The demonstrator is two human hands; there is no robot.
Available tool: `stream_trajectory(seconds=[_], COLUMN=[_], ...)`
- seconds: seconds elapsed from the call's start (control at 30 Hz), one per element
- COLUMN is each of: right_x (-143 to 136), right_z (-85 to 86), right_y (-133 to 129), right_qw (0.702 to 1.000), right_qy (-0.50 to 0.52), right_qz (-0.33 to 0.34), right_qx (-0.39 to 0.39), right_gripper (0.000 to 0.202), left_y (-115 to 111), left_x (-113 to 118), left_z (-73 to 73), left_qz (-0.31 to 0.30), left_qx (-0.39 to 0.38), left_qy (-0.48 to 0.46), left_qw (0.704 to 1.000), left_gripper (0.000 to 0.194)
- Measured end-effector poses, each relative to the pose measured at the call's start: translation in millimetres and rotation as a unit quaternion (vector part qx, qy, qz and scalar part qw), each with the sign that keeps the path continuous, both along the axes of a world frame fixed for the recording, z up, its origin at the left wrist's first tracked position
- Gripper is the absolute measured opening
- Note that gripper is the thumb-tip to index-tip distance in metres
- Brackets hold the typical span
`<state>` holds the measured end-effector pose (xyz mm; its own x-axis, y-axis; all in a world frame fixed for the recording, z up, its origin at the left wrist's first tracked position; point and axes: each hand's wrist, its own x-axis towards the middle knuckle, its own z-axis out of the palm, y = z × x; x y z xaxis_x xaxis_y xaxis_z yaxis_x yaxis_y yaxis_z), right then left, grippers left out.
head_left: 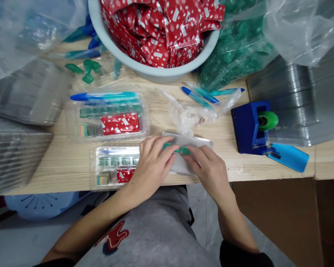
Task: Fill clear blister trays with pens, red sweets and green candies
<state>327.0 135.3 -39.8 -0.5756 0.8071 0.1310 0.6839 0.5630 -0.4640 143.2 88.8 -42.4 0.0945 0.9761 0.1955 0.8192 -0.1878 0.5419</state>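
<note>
Both of my hands meet over a flat greyish, shiny tray [187, 140] at the front edge of the table. Small green plastic pieces [185, 150] in a row show between my fingertips. My left hand [155, 163] has its fingers curled on the left end of the row and hides part of it. On the right end, my right hand [208, 165] pinches with thumb and forefinger. Partly under my left wrist lies a filled clear blister pack [94, 163] with green squares, a red packet and coloured tabs. Behind it is another filled clear pack [146, 126] with a blue pen on top.
A pale basin [156, 76] of red spotted packets [156, 52] stands at the back. Right are a blue tape dispenser [246, 129] and stacked clear trays [292, 100]. Loose pens [196, 97], crumpled plastic [186, 118] and a bag of green pieces [236, 48] lie around.
</note>
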Motion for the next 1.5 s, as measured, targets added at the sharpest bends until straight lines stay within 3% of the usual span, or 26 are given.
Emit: stream_trajectory(seconds=[0.07,0.13,0.2,0.27,0.33,0.5,0.6,0.77,0.87,1.03,1.27,1.4,1.5], right_x=[1,1,-2,-8,-13,-19,-19,-19,-18,-14,-13,-10,-5], right_z=[6.7,15.1,23.9,32.2,39.6,51.4,53.4,47.7,41.1,29.6,17.9,15.0,17.6], right_y=[-3,-8,-15,-21,-27,-33,-34,-35,-38,-49,-56,-47,-35], right_qw=[0.981,0.917,0.841,0.799,0.793,0.824,0.851,0.908,0.930,0.948,0.967,0.974,0.979], right_qy=[0.128,0.284,0.392,0.427,0.427,0.387,0.366,0.308,0.288,0.269,0.242,0.225,0.203], right_qz=[-0.067,-0.087,-0.047,-0.006,0.008,0.025,0.037,0.046,0.046,0.014,-0.007,-0.013,0.016], right_qx=[-0.126,-0.266,-0.371,-0.422,-0.435,-0.412,-0.376,-0.281,-0.225,-0.169,-0.079,-0.032,0.002], right_gripper=[0.026,0.034,0.041,0.048,0.052,0.056,0.062,0.068,0.062,0.063,0.063,0.064,0.063], left_y=[-2,-5,-7,-9,-10,-12,-15,-22,-26,-30,-28,-17,-10], left_x=[-4,-7,-10,-11,-11,-12,-13,-12,-9,-7,0,7,8], left_z=[5.6,13.2,22.3,31.8,40.2,52.1,54.1,52.1,48.3,38.7,27.5,25.0,22.8], left_qz=[0.005,0.007,0.004,-0.004,-0.016,-0.028,-0.017,-0.007,-0.001,-0.028,-0.057,-0.035,-0.037], left_qx=[-0.008,-0.013,-0.006,0.006,0.018,0.056,0.047,-0.024,-0.017,0.029,-0.009,-0.044,-0.090], left_qy=[-0.036,-0.082,-0.118,-0.128,-0.113,-0.055,-0.080,-0.166,-0.147,-0.109,-0.168,-0.237,-0.254], left_qw=[0.999,0.996,0.993,0.992,0.993,0.996,0.996,0.986,0.989,0.993,0.984,0.970,0.962], left_gripper=[0.021,0.022,0.023,0.022,0.019,0.017,0.015,0.011,0.009,0.011,0.011,0.007,0.019])
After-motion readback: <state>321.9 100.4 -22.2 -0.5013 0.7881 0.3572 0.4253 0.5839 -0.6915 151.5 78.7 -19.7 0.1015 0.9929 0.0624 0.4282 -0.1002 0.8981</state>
